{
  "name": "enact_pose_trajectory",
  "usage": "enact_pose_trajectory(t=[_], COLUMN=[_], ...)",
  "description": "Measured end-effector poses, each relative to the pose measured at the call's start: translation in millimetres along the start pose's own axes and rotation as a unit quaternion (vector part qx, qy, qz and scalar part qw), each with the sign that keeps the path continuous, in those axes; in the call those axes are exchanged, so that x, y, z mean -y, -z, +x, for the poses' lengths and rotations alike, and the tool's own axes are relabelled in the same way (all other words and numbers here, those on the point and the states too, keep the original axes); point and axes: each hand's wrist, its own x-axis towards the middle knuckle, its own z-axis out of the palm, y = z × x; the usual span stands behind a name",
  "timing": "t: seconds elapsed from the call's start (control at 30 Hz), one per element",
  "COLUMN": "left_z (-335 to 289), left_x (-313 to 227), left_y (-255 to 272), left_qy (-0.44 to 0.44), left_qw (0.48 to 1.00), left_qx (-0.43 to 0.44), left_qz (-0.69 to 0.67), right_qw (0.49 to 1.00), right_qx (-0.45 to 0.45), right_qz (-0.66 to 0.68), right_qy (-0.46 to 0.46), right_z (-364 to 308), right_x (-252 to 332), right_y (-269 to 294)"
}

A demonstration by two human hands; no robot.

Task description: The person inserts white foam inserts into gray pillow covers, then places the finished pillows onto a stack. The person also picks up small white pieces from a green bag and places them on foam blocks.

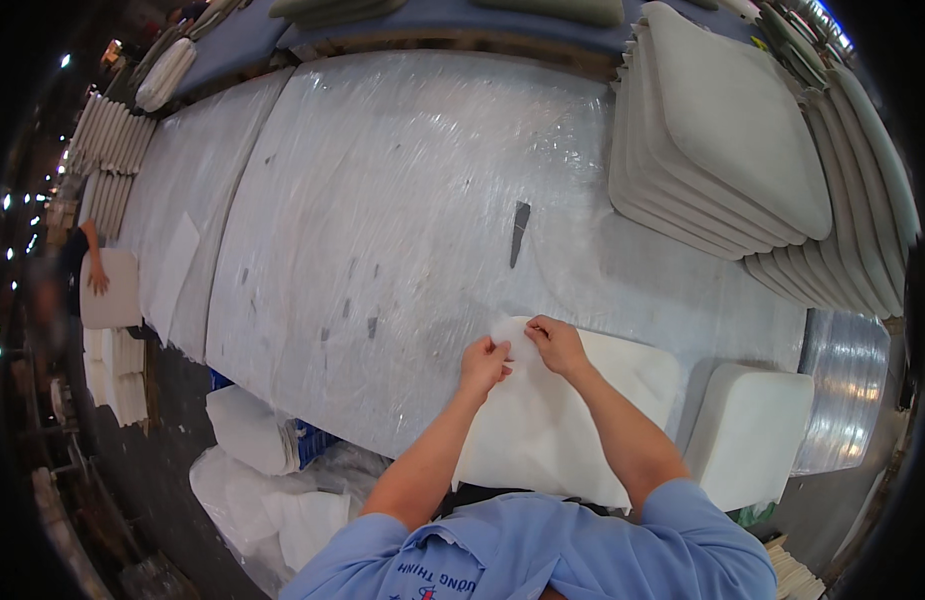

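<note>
A white, flat cushion-shaped piece [582, 430] with rounded corners lies on the table right in front of my body. At its far left corner, both hands pinch a thin, whitish sheet of material [513, 338]. My left hand [485, 368] is closed on the sheet's left side, thumb and fingers together. On the right side, my right hand [556, 345] also grips it between thumb and fingertips, its wrist above the cushion piece. Whether the sheet is part of the piece's cover or a separate layer, I cannot tell.
Grey-green cushions [727, 120] are stacked at the far right. A white cushion stack [750, 430] stands near right. The table [402, 200] is covered in clear plastic film with a dark torn strip [519, 235]. White sheets [250, 430] lie lower left. Another person's hand [99, 280] rests on a cushion at left.
</note>
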Motion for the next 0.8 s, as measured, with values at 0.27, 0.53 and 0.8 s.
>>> enact_pose_trajectory(t=[0.27,0.53,0.8], left_z=[-52,-1,3], left_x=[0,41,55], left_y=[7,-19,-25], left_qy=[-0.277,-0.354,-0.331], left_qw=[0.91,0.761,0.753], left_qx=[-0.102,-0.12,-0.143], left_qz=[0.291,0.53,0.551], right_qw=[0.933,0.933,0.963], right_qx=[0.207,0.114,-0.074], right_qz=[-0.241,-0.261,-0.14], right_qy=[0.167,0.22,0.218], right_z=[45,44,4], right_x=[-1,10,-5], right_y=[29,20,13])
